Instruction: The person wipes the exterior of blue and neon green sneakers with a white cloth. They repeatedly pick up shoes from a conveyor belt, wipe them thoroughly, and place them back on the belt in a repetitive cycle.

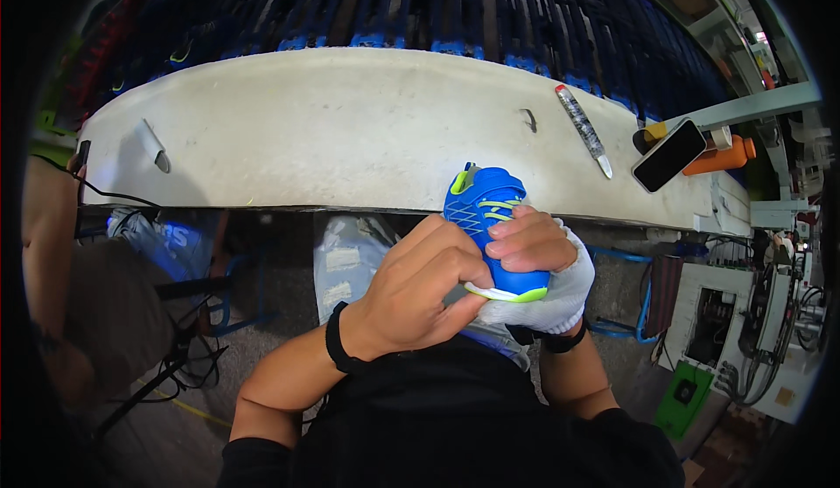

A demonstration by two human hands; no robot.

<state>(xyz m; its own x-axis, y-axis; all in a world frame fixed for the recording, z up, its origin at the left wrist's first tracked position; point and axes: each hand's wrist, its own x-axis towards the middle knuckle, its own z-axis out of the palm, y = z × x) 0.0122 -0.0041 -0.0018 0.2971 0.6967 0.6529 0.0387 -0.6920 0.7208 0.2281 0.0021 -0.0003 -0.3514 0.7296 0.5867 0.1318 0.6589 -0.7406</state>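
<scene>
A small blue sneaker (493, 189) with lime-green laces and a white and lime sole is held in front of my body, just off the table's near edge. Its heel points away from me and its toe toward me. My right hand (556, 269), in a white glove with bare fingertips, wraps round the shoe from the right, fingers lying over the laces and toe. Bare and with a black band at the wrist, my left hand (420, 282) is closed at the shoe's left side. Its thumb and curled forefinger pinch at the white sole edge near the toe; the fingertips are partly hidden.
The pale table (350, 129) curves across ahead, bordered by dark blue racks (464, 15). On it lie a marker (584, 131), a phone (669, 155), an orange bottle (722, 155) and a blade-like tool (155, 147). Another person's arm (48, 234) shows at the left.
</scene>
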